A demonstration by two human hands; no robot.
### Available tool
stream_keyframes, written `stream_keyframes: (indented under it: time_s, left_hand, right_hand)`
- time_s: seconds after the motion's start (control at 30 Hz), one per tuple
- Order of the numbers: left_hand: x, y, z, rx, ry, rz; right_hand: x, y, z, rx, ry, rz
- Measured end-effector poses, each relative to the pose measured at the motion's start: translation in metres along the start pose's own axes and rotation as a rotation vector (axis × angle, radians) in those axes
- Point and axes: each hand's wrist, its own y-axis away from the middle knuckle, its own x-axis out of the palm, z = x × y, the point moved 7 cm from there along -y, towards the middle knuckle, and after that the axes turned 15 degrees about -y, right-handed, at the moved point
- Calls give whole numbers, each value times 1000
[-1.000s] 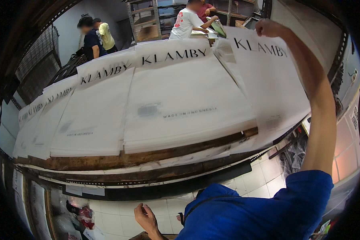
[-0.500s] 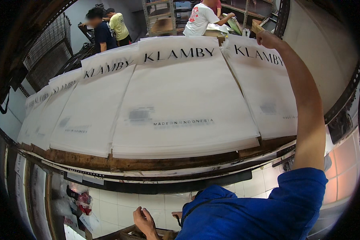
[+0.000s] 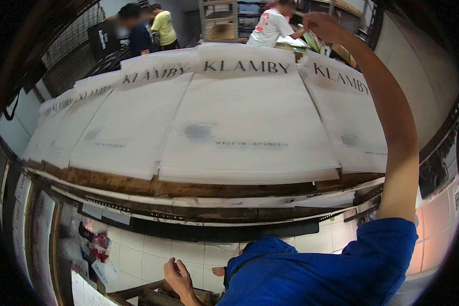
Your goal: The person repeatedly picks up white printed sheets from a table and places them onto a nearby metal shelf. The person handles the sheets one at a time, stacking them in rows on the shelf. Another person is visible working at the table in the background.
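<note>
Overlapping stacks of whitish translucent plastic bags lie along a long table, each with dark lettering near its far edge and a small dark printed patch lower down. My right arm reaches up over the right-hand stack. Beyond the bags' far edge, my right hand is raised with its fingers curled together; whatever they may hold is hidden. My left hand hangs low, away from the table, above a wooden frame. Its fingers are loosely bent and apart, with nothing in them.
A brown wooden table edge runs along the near side, with a dark rail below. Across the table stand a person in a white shirt, one in yellow and one in dark clothes. Metal shelving stands behind.
My right hand has moved farther away and to the left, from above the right-hand stack to beyond its far edge. The view has shifted slightly. My left hand stays low.
</note>
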Motion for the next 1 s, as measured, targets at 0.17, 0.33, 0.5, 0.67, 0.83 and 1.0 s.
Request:
stream_keyframes:
  time_s: [0.17,0.33,0.5,0.67,0.83,1.0]
  left_hand:
    - [-32,0,38,-100,38,-104]
    - [-80,3,80,-235,16,-199]
    - [-118,38,148,-459,0,-244]
    - [-144,74,188,-565,-170,-285]
    - [-166,123,226,-819,-188,-299]
    - [-180,135,253,-910,-133,-307]
  right_hand:
    - [55,-58,216,-466,-189,146]
    - [113,-6,459,-1057,-216,238]
    - [157,64,673,-1460,-342,376]
    - [183,147,806,-1703,-533,440]
    - [255,230,880,-1849,-865,675]
    - [466,231,867,-909,-1413,1412]
